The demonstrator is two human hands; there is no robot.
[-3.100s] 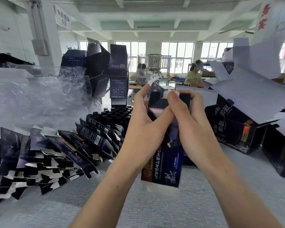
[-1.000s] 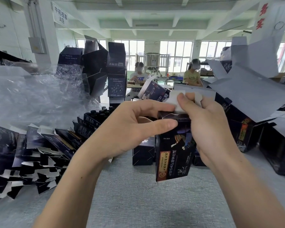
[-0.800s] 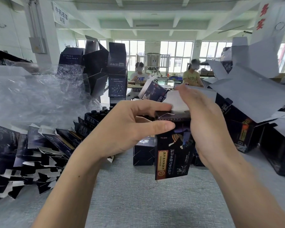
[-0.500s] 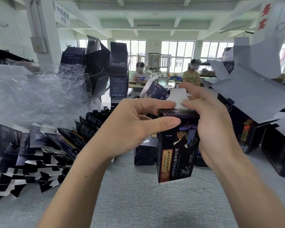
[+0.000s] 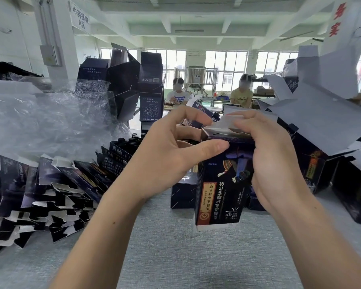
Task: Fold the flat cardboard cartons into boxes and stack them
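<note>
I hold a dark printed carton (image 5: pixel 221 190) upright above the grey table, squared into a box shape. My left hand (image 5: pixel 171 151) grips its upper left side, thumb across the front near the top edge. My right hand (image 5: pixel 265 155) wraps the right side, and its fingers press the white top flap (image 5: pixel 227 122) down over the opening. A row of flat dark cartons (image 5: pixel 50 184) leans on the table at the left. Folded boxes (image 5: pixel 150 88) are stacked behind, at the back left.
Crumpled clear plastic wrap (image 5: pixel 40 122) fills the left. Open cartons with raised grey flaps (image 5: pixel 321 122) crowd the right. Small dark boxes (image 5: pixel 181 192) sit on the table (image 5: pixel 175 257) behind my hands. Dark bottles (image 5: pixel 131 141) stand at centre-left. Two people sit far back.
My hands turned the carton upright and squared it. My right fingers have bent the white top flap down toward the opening; the box has lowered slightly.
</note>
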